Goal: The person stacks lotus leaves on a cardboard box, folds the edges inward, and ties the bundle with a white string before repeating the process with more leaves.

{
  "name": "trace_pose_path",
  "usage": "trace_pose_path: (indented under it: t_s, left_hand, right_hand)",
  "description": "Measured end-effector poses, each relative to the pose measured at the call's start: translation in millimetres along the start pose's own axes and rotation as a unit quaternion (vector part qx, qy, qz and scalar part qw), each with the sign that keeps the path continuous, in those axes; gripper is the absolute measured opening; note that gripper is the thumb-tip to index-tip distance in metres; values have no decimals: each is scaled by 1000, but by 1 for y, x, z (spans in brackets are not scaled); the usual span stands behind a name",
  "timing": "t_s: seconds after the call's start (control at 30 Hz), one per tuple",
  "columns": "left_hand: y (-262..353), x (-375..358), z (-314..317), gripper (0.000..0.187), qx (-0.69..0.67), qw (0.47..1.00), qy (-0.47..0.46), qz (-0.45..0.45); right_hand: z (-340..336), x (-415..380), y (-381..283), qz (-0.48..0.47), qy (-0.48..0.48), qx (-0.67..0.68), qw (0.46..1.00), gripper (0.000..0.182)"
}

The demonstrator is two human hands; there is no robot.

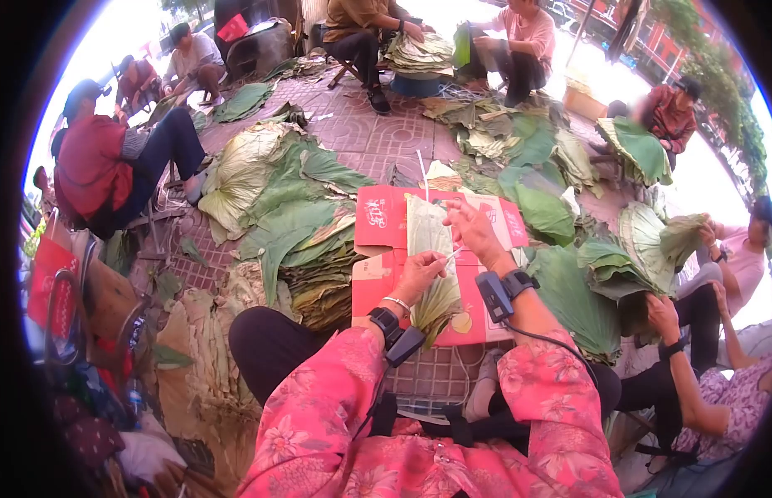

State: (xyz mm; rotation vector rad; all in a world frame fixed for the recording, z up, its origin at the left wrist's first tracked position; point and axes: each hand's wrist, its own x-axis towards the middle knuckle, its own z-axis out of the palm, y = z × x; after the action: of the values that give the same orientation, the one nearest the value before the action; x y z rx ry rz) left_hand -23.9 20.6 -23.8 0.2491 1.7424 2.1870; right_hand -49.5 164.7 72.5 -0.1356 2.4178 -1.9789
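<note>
A folded lotus leaf bundle (427, 226) lies lengthwise on a red cardboard box (379, 286) laid flat in front of my lap. Its lower end fans out in yellow-green folds. A thin white strip (423, 170) sticks up beyond its far end, and a short piece of strip shows between my hands. My left hand (421, 278) is closed over the bundle's middle, pinching the strip. My right hand (475, 232) is just right of the bundle, farther up, with bent fingers closed near the strip; the fingertips' exact grip is hard to see.
Stacked lotus leaves (315, 249) lie to my left, and more leaves (572, 295) spread to my right. Several people sit around working with leaves, one close at right with a hand (664, 315) near my side. Bags and a chair (62, 307) stand at far left.
</note>
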Motion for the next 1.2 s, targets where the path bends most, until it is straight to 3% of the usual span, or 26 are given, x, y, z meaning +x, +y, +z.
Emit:
trace_pose_path:
  t_s: [0.07, 0.17, 0.27, 0.43, 0.53, 0.63, 0.77, 0.8, 0.87, 0.97, 1.03, 1.17, 1.2]
  left_hand:
    - [3, 2, 1, 15, -26, 999, -29, -7]
    - [6, 1, -6, 14, -60, 997, -53, -18]
    - [11, -1, -10, 11, -77, 995, -61, -27]
    - [10, 1, -14, 10, -81, 994, -61, -50]
    - [-1, 2, -12, 10, -39, 999, 8, -14]
    - [-1, -5, 1, 9, 239, 954, 138, 112]
    - [-18, -2, 7, 14, 368, 871, 179, 273]
    - [-16, -2, 10, 15, 313, 895, 185, 258]
    - [-13, -4, 10, 14, 333, 891, 177, 254]
    - [3, -11, 11, 11, 430, 835, 198, 280]
    - [12, -19, 13, 11, 479, 807, 219, 266]
    - [11, -19, 12, 13, 440, 842, 196, 243]
    - [6, -16, 11, 14, 421, 851, 188, 251]
  right_hand:
    - [-12, -7, 58, -115, -34, -286, 951, 23]
    - [-9, -35, 42, 16, -59, -311, 948, 19]
    - [-2, -44, 55, 17, -64, -132, 989, 16]
    - [2, -47, 48, 34, -42, -87, 995, 13]
    - [9, -45, 55, 56, -50, -65, 995, 14]
    - [11, -45, 71, 104, -51, 8, 993, 15]
    - [9, -41, 84, 85, -58, 39, 994, 17]
    - [9, -41, 87, 94, -68, 59, 991, 17]
    - [8, -37, 91, 110, -87, 101, 985, 18]
    - [0, -41, 58, 179, -108, 11, 978, 18]
    - [0, -38, 67, 126, -88, 15, 988, 15]
    - [-3, -33, 57, 65, -42, -94, 993, 10]
    - [-6, -31, 51, 71, -49, -70, 994, 9]
